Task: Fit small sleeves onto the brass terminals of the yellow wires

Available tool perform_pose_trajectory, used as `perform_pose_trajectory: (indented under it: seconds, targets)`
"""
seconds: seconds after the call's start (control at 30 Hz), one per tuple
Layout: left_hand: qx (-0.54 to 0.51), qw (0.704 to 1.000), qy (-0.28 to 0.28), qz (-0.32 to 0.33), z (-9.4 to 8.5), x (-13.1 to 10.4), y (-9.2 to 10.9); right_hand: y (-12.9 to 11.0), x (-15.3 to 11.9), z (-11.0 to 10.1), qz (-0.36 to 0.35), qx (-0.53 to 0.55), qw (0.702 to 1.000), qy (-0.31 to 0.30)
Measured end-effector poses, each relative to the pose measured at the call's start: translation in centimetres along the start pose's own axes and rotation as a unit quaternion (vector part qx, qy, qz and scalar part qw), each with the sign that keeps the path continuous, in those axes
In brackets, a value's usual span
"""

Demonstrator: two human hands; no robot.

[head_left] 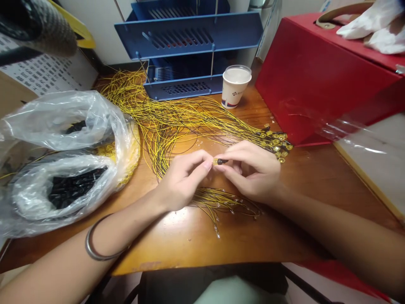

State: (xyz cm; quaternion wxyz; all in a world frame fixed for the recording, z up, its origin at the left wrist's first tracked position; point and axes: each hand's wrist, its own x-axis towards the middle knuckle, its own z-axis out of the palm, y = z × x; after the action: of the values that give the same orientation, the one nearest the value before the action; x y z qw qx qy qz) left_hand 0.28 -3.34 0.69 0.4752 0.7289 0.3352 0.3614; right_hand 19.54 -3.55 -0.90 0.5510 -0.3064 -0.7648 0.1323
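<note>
Over the middle of the table, my left hand [185,179] pinches a small yellowish fitting [215,161] between thumb and index finger. A short black cap [222,161] sits at the fitting's right end, and my right hand [256,171] closes its fingertips around it. Whether the cap is fully seated on the fitting I cannot tell. Beneath my hands lies a bunch of yellow and black wires [215,195] with small clear tips. Behind them stretches a larger bundle of wires [180,114], ending at the right in several brass-coloured fittings with black sleeves [276,143].
At the left, clear plastic bags [123,147] hold black caps [74,185] and yellow fittings [129,169]. A blue tray rack [190,36] stands at the back, with a paper cup [234,90] beside it. The red box [319,80] occupies the right rear.
</note>
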Motion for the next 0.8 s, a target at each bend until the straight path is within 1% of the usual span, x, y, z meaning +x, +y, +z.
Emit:
perform_pose_trajectory:
  seconds: [0.13, 0.3, 0.43, 0.8]
  targets:
    - [-0.049, 0.999, 0.017, -0.015, 0.15, 0.21, -0.15, -0.01, -0.04, -0.05, 0.003, 0.003, 1.000, -0.007]
    - [-0.073, 0.997, 0.008, -0.012, 0.21, 0.38, -0.22, -0.02, 0.02, -0.08, 0.004, 0.001, 1.000, -0.006]
    - [-0.099, 0.995, 0.002, -0.022, 0.17, 0.32, -0.28, -0.06, 0.04, -0.11, 0.001, -0.018, 1.000, -0.018]
    - [-0.114, 0.993, -0.004, -0.020, 0.01, 0.25, -0.59, 0.13, -0.28, -0.01, -0.024, -0.061, 0.998, -0.021]
